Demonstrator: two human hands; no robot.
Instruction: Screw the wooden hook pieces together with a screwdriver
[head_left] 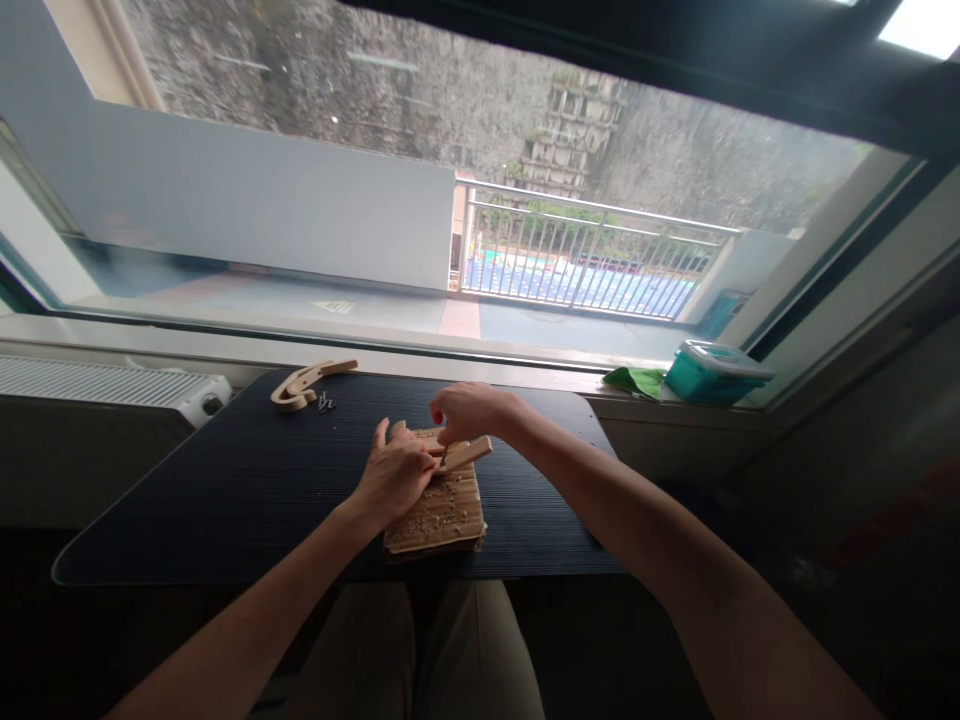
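Observation:
A wooden piece (466,455) with a straight end lies across a worn, pitted cardboard block (442,525). My left hand (399,470) is closed on the piece's left part and presses it against the block. Above the same piece, my right hand (476,408) is closed around a thin upright tool (444,455), whose narrow shaft meets the wood beside my left fingers. The tool's handle is hidden in my grip, so its exact kind cannot be made out. Crumbs or small chips lie scattered over the cardboard.
A curved wooden part (296,388) and a few small metal screws (325,403) lie at the back left of the dark table (247,490). On the windowsill stand a teal box (716,375) and a green cloth (636,381). A radiator (112,390) is at left.

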